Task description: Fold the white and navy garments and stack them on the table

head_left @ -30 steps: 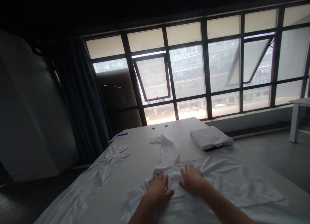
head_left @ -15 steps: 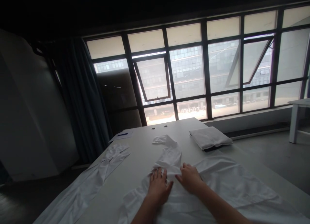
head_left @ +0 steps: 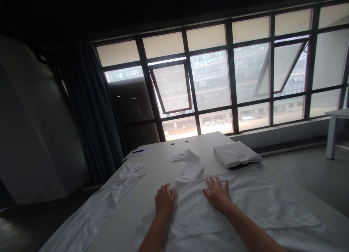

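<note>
A white shirt (head_left: 199, 215) is spread over the near part of the table, with one sleeve (head_left: 191, 166) stretching away from me and bent at its far end. At the shirt's left edge is my left hand (head_left: 165, 201), its fingers drawn together and curled at the cloth; the fingertips are partly hidden. My right hand (head_left: 218, 194) lies flat on the upper part of the shirt with the fingers spread.
Another white garment (head_left: 109, 197) lies along the left side of the white table (head_left: 158, 161). Behind it are a paper (head_left: 143, 153) and a pen (head_left: 138, 151). A folded white cloth (head_left: 237, 154) rests at the right edge. Windows (head_left: 209, 81) stand beyond the table.
My left hand has shifted left to the shirt's edge, its fingers drawing together. My right hand has moved slightly right and flattened out. The shirt's left part now has a straighter edge, further right.
</note>
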Available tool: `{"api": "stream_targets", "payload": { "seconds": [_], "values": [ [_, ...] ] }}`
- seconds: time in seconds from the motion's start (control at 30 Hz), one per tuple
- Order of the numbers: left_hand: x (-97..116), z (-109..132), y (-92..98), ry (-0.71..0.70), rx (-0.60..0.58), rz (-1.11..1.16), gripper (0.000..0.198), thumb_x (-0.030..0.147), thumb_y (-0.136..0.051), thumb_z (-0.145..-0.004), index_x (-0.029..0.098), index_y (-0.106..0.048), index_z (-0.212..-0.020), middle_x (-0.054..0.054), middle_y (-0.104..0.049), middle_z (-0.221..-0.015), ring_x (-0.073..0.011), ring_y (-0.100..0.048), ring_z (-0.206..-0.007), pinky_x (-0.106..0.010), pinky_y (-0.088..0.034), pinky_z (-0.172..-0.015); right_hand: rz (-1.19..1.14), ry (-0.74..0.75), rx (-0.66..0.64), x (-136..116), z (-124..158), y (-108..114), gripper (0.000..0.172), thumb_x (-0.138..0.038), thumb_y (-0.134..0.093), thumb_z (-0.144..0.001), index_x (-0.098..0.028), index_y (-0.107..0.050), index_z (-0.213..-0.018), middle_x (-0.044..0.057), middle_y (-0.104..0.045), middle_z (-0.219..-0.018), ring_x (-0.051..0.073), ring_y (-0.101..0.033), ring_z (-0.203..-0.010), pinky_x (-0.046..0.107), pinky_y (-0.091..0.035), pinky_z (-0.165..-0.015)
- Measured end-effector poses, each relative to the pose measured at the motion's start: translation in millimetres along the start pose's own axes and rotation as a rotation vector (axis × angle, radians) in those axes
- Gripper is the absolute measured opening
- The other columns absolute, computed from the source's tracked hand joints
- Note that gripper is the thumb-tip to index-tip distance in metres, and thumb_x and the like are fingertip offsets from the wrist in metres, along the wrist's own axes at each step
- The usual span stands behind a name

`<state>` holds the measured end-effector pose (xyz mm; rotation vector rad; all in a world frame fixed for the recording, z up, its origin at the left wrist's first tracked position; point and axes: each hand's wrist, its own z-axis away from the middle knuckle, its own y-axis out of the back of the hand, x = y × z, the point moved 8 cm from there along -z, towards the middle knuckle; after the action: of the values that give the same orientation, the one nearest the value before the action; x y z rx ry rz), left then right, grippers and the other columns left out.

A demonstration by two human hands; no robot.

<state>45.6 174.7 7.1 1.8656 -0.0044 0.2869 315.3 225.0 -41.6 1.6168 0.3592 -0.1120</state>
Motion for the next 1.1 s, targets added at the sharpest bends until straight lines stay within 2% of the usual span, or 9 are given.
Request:
{"api": "stream_targets", "payload": {
  "seconds": [0.1,0.23,0.33,0.43,0.6,0.7,0.87,0.93,1.1],
  "values": [
    [-16.9,-7.2,-6.4,0.012,-0.030,0.017,0.034,0.038,-0.043,-0.100,0.017,-0.066,-0.115,-0.012,-0.069,-0.113,-0.0282,-0.061,-0.109,-0.035,-0.042,-0.090,-0.001,0.000,0.025,0.0,1.4,0.4,0.061,-0.051,-0.039,-0.096,-0.026,-0.045,-0.151,0.012,-0.035,-0.163,0.039,-0.022,-0.151,0.073,0.000,-0.113],
    [-15.0,-8.2,-13.5,-0.036,-0.043,0.076,0.022,0.035,-0.048,-0.099,0.020,-0.063,-0.095,-0.008,-0.070,-0.103,-0.0233,-0.065,-0.101,-0.029,-0.042,-0.087,-0.041,0.007,0.093,-3.5,3.8,8.4,0.056,-0.042,-0.045,-0.093,-0.022,-0.052,-0.145,0.015,-0.043,-0.158,0.039,-0.027,-0.149,0.072,-0.004,-0.114],
    [-12.3,-7.4,-14.6,-0.023,-0.032,0.132,0.015,0.030,-0.044,-0.101,0.021,-0.056,-0.101,-0.007,-0.070,-0.101,-0.0206,-0.068,-0.095,-0.026,-0.043,-0.079,-0.105,0.100,0.135,-15.4,7.2,16.3,0.052,-0.031,-0.046,-0.091,-0.021,-0.056,-0.141,0.014,-0.046,-0.156,0.032,-0.033,-0.147,0.057,-0.012,-0.120],
    [-16.8,-8.7,-14.5,0.020,-0.019,0.183,0.014,0.028,-0.041,-0.103,0.021,-0.049,-0.111,-0.007,-0.071,-0.097,-0.0199,-0.070,-0.088,-0.026,-0.044,-0.072,-0.125,0.193,0.112,-26.1,10.9,15.9,0.050,-0.032,-0.046,-0.092,-0.025,-0.056,-0.140,0.008,-0.047,-0.156,0.025,-0.037,-0.145,0.044,-0.016,-0.122],
    [-29.2,-13.9,-16.8,0.057,-0.006,0.214,0.026,0.015,-0.049,-0.097,0.022,-0.044,-0.121,-0.006,-0.070,-0.108,-0.0160,-0.069,-0.099,-0.021,-0.046,-0.082,-0.119,0.255,-0.011,-27.5,11.9,1.3,0.056,-0.048,-0.047,-0.093,-0.025,-0.054,-0.144,0.009,-0.043,-0.159,0.030,-0.033,-0.148,0.050,-0.013,-0.123],
    [-33.0,-14.8,-17.3,0.058,0.002,0.177,0.027,0.010,-0.044,-0.098,0.021,-0.049,-0.121,-0.007,-0.066,-0.117,-0.0145,-0.065,-0.108,-0.021,-0.044,-0.091,-0.111,0.260,-0.042,-25.7,11.0,-3.0,0.060,-0.050,-0.044,-0.095,-0.024,-0.048,-0.149,0.010,-0.037,-0.162,0.030,-0.028,-0.150,0.051,-0.010,-0.123],
    [-35.3,-7.3,-17.5,0.082,-0.017,0.050,0.038,0.010,-0.029,-0.102,0.021,-0.051,-0.130,-0.009,-0.064,-0.118,-0.0184,-0.066,-0.103,-0.027,-0.044,-0.090,-0.066,0.265,-0.069,-27.0,14.1,-5.2,0.064,-0.050,-0.040,-0.097,-0.022,-0.041,-0.154,0.012,-0.029,-0.165,0.032,-0.022,-0.153,0.055,-0.008,-0.123],
    [-34.2,-0.6,-18.8,0.078,-0.047,-0.006,0.040,0.012,-0.029,-0.102,0.020,-0.049,-0.135,-0.011,-0.064,-0.119,-0.0204,-0.068,-0.098,-0.030,-0.045,-0.087,-0.041,0.271,-0.068,-26.9,18.1,-5.4,0.065,-0.051,-0.038,-0.098,-0.021,-0.039,-0.155,0.013,-0.028,-0.166,0.032,-0.021,-0.153,0.055,-0.008,-0.123],
    [-37.3,25.0,-15.5,0.049,-0.129,-0.105,0.041,0.026,-0.039,-0.102,0.014,-0.045,-0.141,-0.017,-0.067,-0.117,-0.0289,-0.068,-0.102,-0.038,-0.046,-0.089,-0.008,0.301,-0.037,-23.4,39.2,-10.2,0.066,-0.053,-0.035,-0.099,-0.021,-0.037,-0.156,0.012,-0.029,-0.166,0.034,-0.020,-0.153,0.058,-0.008,-0.122]
  ]
}}
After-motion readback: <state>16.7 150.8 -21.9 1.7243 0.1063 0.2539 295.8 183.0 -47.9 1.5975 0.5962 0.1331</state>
